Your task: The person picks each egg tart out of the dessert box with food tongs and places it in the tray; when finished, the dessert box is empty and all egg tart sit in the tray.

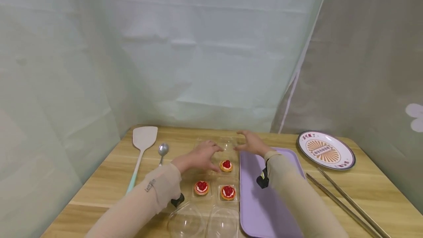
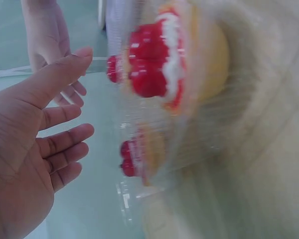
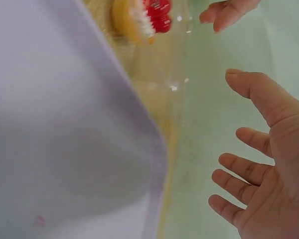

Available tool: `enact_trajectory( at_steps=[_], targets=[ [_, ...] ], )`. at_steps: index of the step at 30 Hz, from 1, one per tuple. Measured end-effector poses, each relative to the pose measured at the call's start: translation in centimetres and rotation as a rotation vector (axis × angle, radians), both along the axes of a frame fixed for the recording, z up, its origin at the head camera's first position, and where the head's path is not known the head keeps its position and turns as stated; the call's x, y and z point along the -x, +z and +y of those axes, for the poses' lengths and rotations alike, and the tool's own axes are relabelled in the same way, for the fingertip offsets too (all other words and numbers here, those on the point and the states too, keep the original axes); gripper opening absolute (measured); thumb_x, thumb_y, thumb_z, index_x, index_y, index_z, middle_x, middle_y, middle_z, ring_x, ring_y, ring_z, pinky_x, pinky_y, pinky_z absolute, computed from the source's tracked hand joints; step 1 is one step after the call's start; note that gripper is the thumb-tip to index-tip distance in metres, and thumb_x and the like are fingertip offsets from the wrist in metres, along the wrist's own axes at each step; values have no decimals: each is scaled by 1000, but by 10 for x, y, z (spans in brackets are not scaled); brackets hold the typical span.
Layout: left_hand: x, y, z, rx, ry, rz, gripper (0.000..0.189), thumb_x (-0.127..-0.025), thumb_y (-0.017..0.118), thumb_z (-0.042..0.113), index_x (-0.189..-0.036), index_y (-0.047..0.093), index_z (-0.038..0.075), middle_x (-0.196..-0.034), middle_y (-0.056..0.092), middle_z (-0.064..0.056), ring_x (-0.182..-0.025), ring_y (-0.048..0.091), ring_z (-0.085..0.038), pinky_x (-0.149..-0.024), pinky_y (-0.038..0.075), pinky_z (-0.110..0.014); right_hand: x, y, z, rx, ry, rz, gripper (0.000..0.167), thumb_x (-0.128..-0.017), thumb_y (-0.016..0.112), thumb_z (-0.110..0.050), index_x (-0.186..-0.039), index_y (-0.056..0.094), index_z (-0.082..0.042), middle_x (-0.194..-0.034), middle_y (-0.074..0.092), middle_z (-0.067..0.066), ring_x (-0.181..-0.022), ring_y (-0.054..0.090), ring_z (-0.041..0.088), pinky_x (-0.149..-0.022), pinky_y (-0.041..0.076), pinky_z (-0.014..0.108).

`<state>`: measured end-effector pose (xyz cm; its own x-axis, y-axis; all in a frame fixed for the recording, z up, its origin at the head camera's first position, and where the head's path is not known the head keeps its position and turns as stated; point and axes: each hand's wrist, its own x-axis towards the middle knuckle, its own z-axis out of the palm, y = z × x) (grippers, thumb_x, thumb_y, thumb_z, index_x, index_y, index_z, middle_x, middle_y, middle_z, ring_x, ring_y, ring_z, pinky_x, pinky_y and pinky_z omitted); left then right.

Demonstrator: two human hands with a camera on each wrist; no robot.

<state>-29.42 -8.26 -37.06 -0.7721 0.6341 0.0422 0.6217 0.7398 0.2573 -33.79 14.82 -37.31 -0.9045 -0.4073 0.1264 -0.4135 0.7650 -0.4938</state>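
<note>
A clear plastic clamshell box [image 1: 228, 143] lies unfolded on the table, with round lid domes [image 1: 223, 223] at its near end. Fruit tarts with red tops sit in its cups: one at near left [image 1: 201, 188], one at near right [image 1: 228, 193], one farther back [image 1: 226, 166]. Over the box's left side hovers my left hand [image 1: 201, 156], fingers loosely extended and holding nothing. My right hand [image 1: 252, 143] is over the far right corner of the box, beside the purple tray [image 1: 261, 208], thumb and fingers spread apart. Part of the box is hidden beneath the left hand.
On the left lie a white spatula [image 1: 144, 137] with a mint handle and a metal spoon [image 1: 163, 149]. A patterned plate [image 1: 326, 150] and long metal tongs [image 1: 347, 199] are right of the tray. Cloth [image 1: 205, 65] hangs behind the wooden table.
</note>
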Motion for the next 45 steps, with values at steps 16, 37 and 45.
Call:
enact_trajectory(
  at_steps=[16, 37, 45],
  targets=[
    [-16, 33, -19, -92, -19, 68, 72, -75, 80, 39, -136, 53, 14, -130, 57, -12, -124, 47, -32, -107, 38, -51, -29, 35, 0, -4, 86, 9, 69, -85, 72, -31, -141, 44, -3, -143, 47, 21, -134, 42, 40, -111, 35, 54],
    [-64, 32, -28, -222, -70, 232, 63, -75, 80, 32, -130, 57, 11, -125, 59, -11, -121, 51, -31, -109, 37, -52, -108, 46, 20, -14, 122, 234, 67, -82, 76, -27, -139, 47, -7, -140, 51, 14, -132, 45, 36, -107, 39, 55],
    [-78, 23, -29, -240, -70, 277, 59, -74, 81, 30, -126, 60, 11, -119, 61, -7, -115, 53, -26, -100, 45, -45, -137, 45, 40, -23, 114, 348, 64, -79, 78, -26, -135, 52, -8, -136, 56, 12, -125, 52, 34, -102, 45, 53]
  ],
)
